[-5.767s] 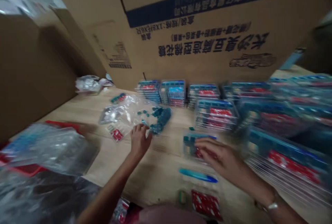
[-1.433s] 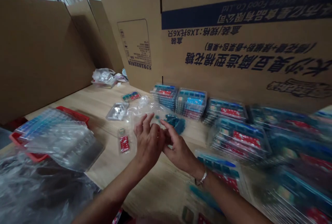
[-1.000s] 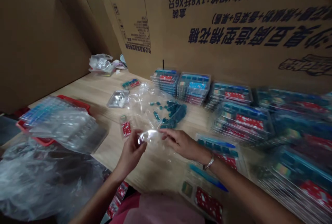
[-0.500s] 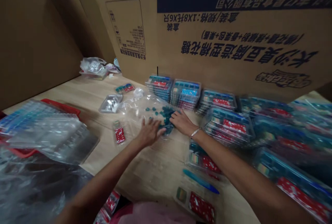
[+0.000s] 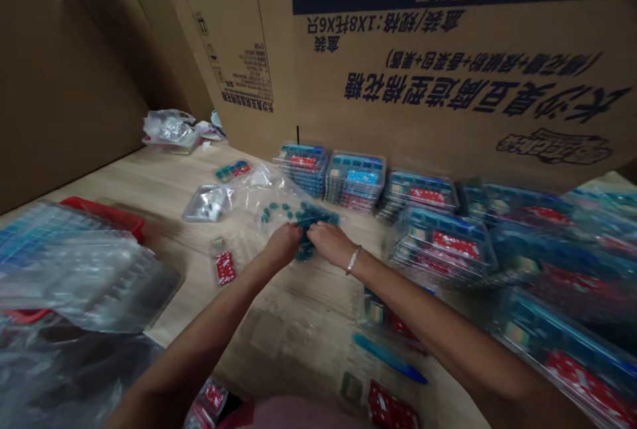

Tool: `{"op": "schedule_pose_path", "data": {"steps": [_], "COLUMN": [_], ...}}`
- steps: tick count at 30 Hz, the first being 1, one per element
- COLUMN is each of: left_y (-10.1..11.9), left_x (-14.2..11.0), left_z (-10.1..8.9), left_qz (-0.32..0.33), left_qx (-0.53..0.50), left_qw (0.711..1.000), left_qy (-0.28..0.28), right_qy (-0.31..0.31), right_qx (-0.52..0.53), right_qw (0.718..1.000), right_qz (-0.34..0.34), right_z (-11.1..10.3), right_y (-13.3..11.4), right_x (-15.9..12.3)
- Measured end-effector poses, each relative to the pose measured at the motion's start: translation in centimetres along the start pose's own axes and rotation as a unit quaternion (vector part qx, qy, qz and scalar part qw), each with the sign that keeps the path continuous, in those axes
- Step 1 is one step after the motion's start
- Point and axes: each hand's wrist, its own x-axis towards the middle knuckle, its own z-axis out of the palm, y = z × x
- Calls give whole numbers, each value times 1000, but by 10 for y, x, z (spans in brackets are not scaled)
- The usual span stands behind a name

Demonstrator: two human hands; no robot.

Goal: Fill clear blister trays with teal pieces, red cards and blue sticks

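A clear plastic bag [image 5: 245,198] lies on the table with many small dark teal pieces [image 5: 318,214] inside; their exact kind is too blurred to tell. My left hand [image 5: 284,245] is closed at the near edge of the bag. Just to its right, my right hand [image 5: 330,242], with a pale bracelet at the wrist, is also closed there. Fingers of both hands seem to pinch the bag's plastic, close together with teal pieces between and below them. The fingertips themselves are partly hidden.
Filled clear trays [image 5: 355,180] with red or blue packets stand stacked behind and to the right. A red basket [image 5: 132,222] with clear plastic trays sits left. A blue cutter-like tool [image 5: 389,357] lies in front. A large cardboard box [image 5: 368,111] walls the back.
My left hand has gone from spread fingers over the pieces to a closed grip. Both hands have drawn nearer each other at the bag's near edge. The view has shifted slightly.
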Motion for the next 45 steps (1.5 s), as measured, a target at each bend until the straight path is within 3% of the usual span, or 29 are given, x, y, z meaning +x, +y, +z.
{"op": "schedule_pose_path", "data": {"steps": [5,10,15,18,21,24,28,32,38,45], "left_y": [-5,-15,-8,6,18,16,5,9,31,34], "left_x": [38,46,21,-3,-27,-52,-86,-102,-87,-78], "left_z": [8,10,1,3,6,6,6,14,17,16], "left_qz": [-4,-12,-29,4,35,8,-12,8,-7,-75], "left_qx": [-37,-106,-197,-332,-423,-400,-275,-212,-213,-355], "left_qw": [999,993,977,941,904,913,956,974,974,929], "left_qy": [8,44,80,71,48,83,102,73,79,76], "right_qy": [-17,1,55,65,34,53,50,10,-68,-24], "right_qx": [38,105,189,266,258,229,194,128,28,47], "right_qw": [996,992,980,962,966,971,976,989,997,999], "right_qz": [80,64,44,6,-3,44,88,73,25,10], "right_z": [5,10,-1,-6,-4,-1,-6,-11,7,10], "right_y": [8,28,28,28,35,46,51,34,0,4], "right_x": [44,55,22,-13,-47,-74,-95,-93,-60,-66]}}
